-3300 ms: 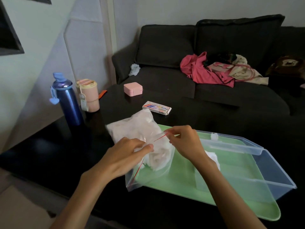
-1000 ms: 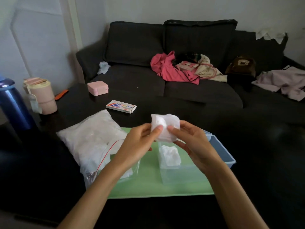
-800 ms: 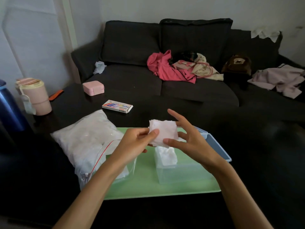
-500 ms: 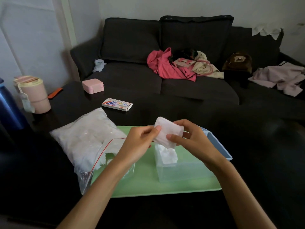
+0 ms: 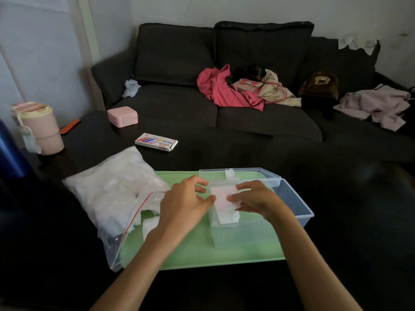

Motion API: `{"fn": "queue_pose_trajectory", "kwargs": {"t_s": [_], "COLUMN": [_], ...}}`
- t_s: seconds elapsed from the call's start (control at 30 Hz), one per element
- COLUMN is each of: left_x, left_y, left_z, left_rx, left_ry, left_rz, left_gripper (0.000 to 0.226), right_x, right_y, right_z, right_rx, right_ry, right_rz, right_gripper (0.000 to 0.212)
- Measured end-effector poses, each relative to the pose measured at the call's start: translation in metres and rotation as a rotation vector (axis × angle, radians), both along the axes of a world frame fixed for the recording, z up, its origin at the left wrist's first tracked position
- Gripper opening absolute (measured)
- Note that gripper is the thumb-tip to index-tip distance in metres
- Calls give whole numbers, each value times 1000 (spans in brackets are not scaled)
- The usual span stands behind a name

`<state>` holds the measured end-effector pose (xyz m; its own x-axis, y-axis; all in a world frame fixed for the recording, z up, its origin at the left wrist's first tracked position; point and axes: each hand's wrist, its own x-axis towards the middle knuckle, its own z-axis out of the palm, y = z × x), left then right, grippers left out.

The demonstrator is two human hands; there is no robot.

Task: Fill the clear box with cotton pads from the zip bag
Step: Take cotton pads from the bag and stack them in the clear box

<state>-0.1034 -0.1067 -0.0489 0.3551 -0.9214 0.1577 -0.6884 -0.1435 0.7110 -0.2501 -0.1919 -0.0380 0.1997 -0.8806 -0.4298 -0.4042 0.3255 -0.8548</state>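
The clear box (image 5: 244, 237) stands on a green tray (image 5: 202, 257), its hinged lid (image 5: 292, 198) lying open behind and to the right. A white stack of cotton pads (image 5: 224, 202) sits at the box's left end. My left hand (image 5: 184, 205) pinches the stack's left edge with thumb and fingers. From the right, my right hand (image 5: 256, 199) holds it with fingers curled over the top. The zip bag (image 5: 112, 194), full of white pads, lies to the left with its red-lined mouth open toward the tray.
On the dark table sit a pink tumbler (image 5: 41, 129), a blue bottle (image 5: 10, 151), a small pink case (image 5: 122, 116) and a flat printed carton (image 5: 156, 141). A dark sofa (image 5: 224, 86) with clothes stands behind.
Both hands took pads out of the bag, squared them in the air, and have now lowered the stack down into the left end of the clear box.
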Motion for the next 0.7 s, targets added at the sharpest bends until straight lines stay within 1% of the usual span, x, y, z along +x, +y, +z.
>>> {"fn": "queue_pose_trajectory", "kwargs": {"t_s": [0.07,0.1,0.17,0.23,0.27,0.33,0.37,0.4,0.47,0.53,0.6,0.7], "left_x": [1,1,2,1,-1,-8,-13,-17,-23,-27,-31,-37], "left_y": [0,0,1,0,-1,-7,-11,-17,-27,-37,-46,-51], "left_z": [-2,-2,-1,2,5,9,11,14,19,23,25,26], "left_rx": [21,28,14,-24,-45,-53,-21,38,186,289,361,440], "left_ry": [16,18,-12,-131,-220,-415,-504,-575,-666,-739,-798,-873], "left_rz": [-16,-20,-15,-6,-18,-77,-106,-125,-137,-141,-152,-164], "left_gripper": [20,17,15,13,13,19,24,28,33,35,38,47], "right_x": [4,6,6,7,8,9,8,6,1,-3,-4,-1], "right_y": [-3,-3,-3,0,2,5,4,3,1,-2,-4,-7], "right_z": [-6,-9,-13,-14,-14,-13,-12,-10,-4,-1,-3,-11], "right_rx": [-25,-70,-232,-389,-450,-543,-571,-580,-531,-418,-334,-252], "right_ry": [36,99,320,529,581,579,554,530,505,476,446,429], "right_rz": [-36,-36,-4,35,55,118,167,222,341,413,409,396], "right_gripper": [31,27,31,33,31,21,14,10,21,32,34,32]}}
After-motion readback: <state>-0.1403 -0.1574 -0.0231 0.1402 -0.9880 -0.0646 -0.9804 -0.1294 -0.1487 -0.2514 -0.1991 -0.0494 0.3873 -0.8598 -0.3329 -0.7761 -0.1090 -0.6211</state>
